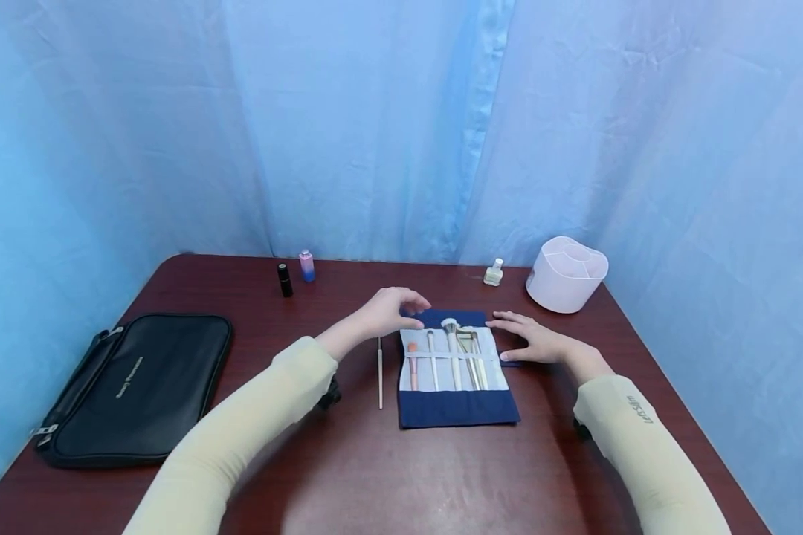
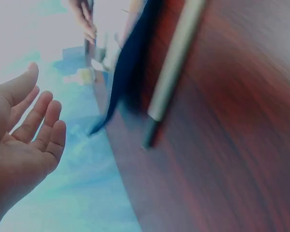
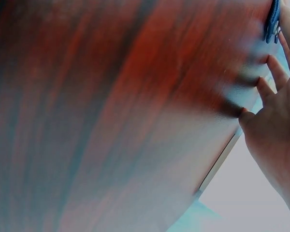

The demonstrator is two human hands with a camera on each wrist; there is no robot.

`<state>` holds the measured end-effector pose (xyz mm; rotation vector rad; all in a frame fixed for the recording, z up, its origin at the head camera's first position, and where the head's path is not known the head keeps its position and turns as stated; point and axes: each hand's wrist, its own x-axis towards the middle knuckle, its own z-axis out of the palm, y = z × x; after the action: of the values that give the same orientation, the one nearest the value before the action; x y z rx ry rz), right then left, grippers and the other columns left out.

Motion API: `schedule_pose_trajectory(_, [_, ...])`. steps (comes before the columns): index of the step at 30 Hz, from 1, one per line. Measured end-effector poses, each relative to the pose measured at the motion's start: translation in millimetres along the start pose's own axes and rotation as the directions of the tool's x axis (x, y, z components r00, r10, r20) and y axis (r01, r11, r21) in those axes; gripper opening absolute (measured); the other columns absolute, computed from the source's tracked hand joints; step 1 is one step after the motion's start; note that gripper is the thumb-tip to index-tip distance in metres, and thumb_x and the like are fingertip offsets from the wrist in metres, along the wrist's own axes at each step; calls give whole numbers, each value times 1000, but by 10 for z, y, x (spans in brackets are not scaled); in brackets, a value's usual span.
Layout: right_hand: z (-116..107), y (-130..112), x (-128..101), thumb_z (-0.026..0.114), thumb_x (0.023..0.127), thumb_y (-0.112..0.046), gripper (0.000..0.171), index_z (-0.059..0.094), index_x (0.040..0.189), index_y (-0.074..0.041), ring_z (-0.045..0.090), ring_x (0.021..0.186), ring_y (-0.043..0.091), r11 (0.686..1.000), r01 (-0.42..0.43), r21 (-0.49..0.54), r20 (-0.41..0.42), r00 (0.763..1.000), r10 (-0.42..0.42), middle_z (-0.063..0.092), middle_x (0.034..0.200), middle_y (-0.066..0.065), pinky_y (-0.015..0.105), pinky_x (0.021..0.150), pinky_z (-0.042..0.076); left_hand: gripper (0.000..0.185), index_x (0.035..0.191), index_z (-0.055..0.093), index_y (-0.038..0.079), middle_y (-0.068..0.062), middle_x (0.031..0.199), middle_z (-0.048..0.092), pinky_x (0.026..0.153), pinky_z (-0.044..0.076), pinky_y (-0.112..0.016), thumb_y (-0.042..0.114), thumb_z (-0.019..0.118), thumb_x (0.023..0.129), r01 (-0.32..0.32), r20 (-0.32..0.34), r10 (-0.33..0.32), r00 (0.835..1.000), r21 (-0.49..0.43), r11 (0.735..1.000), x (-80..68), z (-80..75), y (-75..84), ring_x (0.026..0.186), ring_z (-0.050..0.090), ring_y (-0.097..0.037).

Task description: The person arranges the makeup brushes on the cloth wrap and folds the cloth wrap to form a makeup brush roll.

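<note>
A navy brush roll [image 1: 458,409] lies unfolded on the table, its grey lining holding several makeup brushes [image 1: 454,360] under an elastic band. One pink-headed brush [image 1: 413,364] sits leftmost in it. Left of the roll, a thin brush [image 1: 380,375] lies alone on the wood, its handle [image 2: 176,63] blurred in the left wrist view. My left hand [image 1: 391,312] hovers over the roll's upper left corner, fingers loosely bent and nothing in them. My right hand [image 1: 531,338] rests at the roll's right edge with fingers spread, fingertips [image 3: 244,113] down at the tabletop.
A black zip case [image 1: 140,386] lies at the left. Along the back stand a black lipstick tube [image 1: 285,281], a pink-and-blue bottle [image 1: 307,266] and a nail polish bottle [image 1: 493,273]. A white divided organizer [image 1: 562,282] stands back right, before blue curtains [image 1: 375,134].
</note>
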<state>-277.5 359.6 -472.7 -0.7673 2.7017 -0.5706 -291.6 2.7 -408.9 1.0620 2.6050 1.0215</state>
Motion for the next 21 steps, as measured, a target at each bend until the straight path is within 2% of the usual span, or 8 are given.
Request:
schedule_pose_trajectory(5, [7, 27, -11, 64, 85, -48, 73, 36, 146, -20, 15, 140, 40, 1000, 16, -1, -7, 1000, -16, 21, 154, 16, 67, 104, 20, 29, 111, 65, 7, -9, 98, 67, 77, 52, -26, 11, 72, 83, 23, -74, -23, 997, -4, 1000, -203, 39, -163, 89, 62, -17])
schedule_pose_trajectory(10, [18, 39, -14, 64, 85, -48, 72, 36, 146, -21, 15, 140, 41, 1000, 18, -1, -11, 1000, -18, 22, 154, 16, 67, 104, 20, 26, 104, 67, 5, -7, 90, 66, 73, 52, -27, 10, 76, 79, 60, -116, -58, 992, 10, 998, -329, 94, -324, 83, 61, -17])
schedule_pose_trajectory(16, [18, 36, -19, 65, 85, -48, 73, 36, 146, -20, 15, 141, 39, 1000, 18, 10, -10, 1000, -18, 22, 154, 15, 67, 104, 20, 26, 98, 68, 6, -7, 83, 65, 69, 50, -26, 13, 79, 76, 92, -113, -86, 990, 40, 995, -392, 137, -479, 75, 58, -15])
schedule_pose_trajectory(21, [24, 53, -24, 65, 84, -49, 74, 36, 147, -22, 15, 141, 38, 1000, 11, 0, -8, 1000, -11, 21, 155, 14, 66, 105, 20, 24, 95, 70, 7, -7, 81, 64, 67, 48, -27, 19, 80, 76, 83, -92, -75, 993, 84, 993, -400, 155, -537, 73, 56, -16])
